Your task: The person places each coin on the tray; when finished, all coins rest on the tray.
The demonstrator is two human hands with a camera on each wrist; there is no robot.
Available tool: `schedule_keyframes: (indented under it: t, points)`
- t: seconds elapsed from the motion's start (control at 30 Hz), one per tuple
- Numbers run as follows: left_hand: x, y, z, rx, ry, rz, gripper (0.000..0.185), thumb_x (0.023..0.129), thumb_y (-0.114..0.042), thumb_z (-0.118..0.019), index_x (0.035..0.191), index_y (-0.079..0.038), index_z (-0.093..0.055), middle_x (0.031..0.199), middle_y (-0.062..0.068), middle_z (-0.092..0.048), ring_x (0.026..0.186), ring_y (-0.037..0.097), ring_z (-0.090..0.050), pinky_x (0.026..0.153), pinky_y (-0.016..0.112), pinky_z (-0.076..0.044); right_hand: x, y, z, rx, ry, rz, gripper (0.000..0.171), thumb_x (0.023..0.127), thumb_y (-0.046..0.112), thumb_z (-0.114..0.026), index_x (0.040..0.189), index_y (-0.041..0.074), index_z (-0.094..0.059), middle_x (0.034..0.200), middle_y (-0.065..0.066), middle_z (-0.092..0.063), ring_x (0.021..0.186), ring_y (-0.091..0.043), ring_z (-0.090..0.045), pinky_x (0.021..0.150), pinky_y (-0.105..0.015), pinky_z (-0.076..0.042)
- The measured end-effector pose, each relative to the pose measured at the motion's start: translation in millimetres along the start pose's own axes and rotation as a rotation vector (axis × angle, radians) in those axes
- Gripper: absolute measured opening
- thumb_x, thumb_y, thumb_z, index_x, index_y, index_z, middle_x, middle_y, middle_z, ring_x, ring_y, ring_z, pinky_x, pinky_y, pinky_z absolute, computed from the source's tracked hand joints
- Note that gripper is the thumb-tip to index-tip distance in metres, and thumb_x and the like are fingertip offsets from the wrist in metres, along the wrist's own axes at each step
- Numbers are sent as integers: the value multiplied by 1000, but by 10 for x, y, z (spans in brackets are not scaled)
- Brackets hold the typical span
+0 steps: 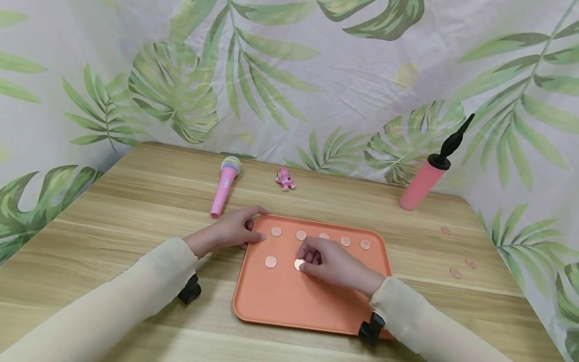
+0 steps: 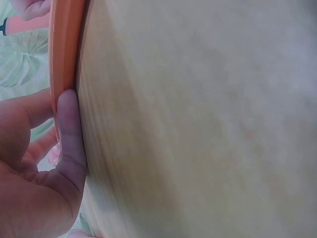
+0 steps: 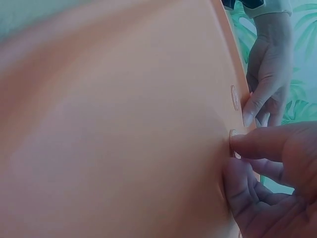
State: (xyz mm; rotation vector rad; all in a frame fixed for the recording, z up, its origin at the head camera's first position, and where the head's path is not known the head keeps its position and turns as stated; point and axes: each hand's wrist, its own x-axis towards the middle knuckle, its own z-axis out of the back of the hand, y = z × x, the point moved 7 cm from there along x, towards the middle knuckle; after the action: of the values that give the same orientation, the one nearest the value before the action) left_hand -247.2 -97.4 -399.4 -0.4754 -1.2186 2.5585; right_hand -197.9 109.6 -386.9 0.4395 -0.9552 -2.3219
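Note:
An orange tray [image 1: 307, 306] lies on the wooden table. At its far left corner my left hand [image 1: 230, 229] grips the rim, the thumb over the edge; the left wrist view shows fingers on both sides of the rim [image 2: 64, 44]. Over the middle of the tray my right hand [image 1: 332, 261] pinches a round copper-coloured coin [image 1: 298, 264] between thumb and fingers, low at the tray's surface. Left of it lies another coin [image 1: 270, 262]. Several more coins form a row along the far side, among them a coin [image 1: 276, 232] near my left thumb; the right hand partly covers one.
Three loose coins, one of them a coin [image 1: 455, 273] nearer the front, lie on the table to the right. Behind the tray are a pink microphone [image 1: 221, 191] and a small pink figurine [image 1: 285, 179]. A pink hand pump [image 1: 422, 186] stands tilted at the back right, before a leaf-patterned cloth [image 1: 280, 75].

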Motion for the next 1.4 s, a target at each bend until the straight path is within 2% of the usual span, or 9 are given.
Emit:
schedule_keyframes:
  t: [0.73, 1.0, 1.4]
  points:
    - [-20, 8, 16, -9, 8, 12, 58, 95, -10, -76, 148, -6, -53, 75, 1, -47, 61, 11, -51, 57, 23, -51, 20, -28, -18, 5, 6, -24, 10, 98, 15, -73, 100, 8, -66, 87, -1, -63, 79, -8, -55, 70, -18, -47]
    - [-13, 9, 6, -4, 6, 6, 58, 95, -10, -76, 148, -6, -53, 76, 1, -46, 63, 12, -51, 57, 22, -53, -42, -104, -36, 174, 39, -85, 11, 103, 15, -66, 104, 5, -64, 88, -7, -64, 70, -13, -58, 60, -22, -53]
    - [-8, -10, 1, -6, 9, -4, 57, 95, -10, -75, 147, -5, -53, 76, 2, -46, 63, 12, -50, 58, 23, -53, -225, -180, 68, 237, 39, -56, 14, 103, 13, -65, 107, 0, -62, 87, -9, -63, 73, -16, -61, 65, -22, -54]
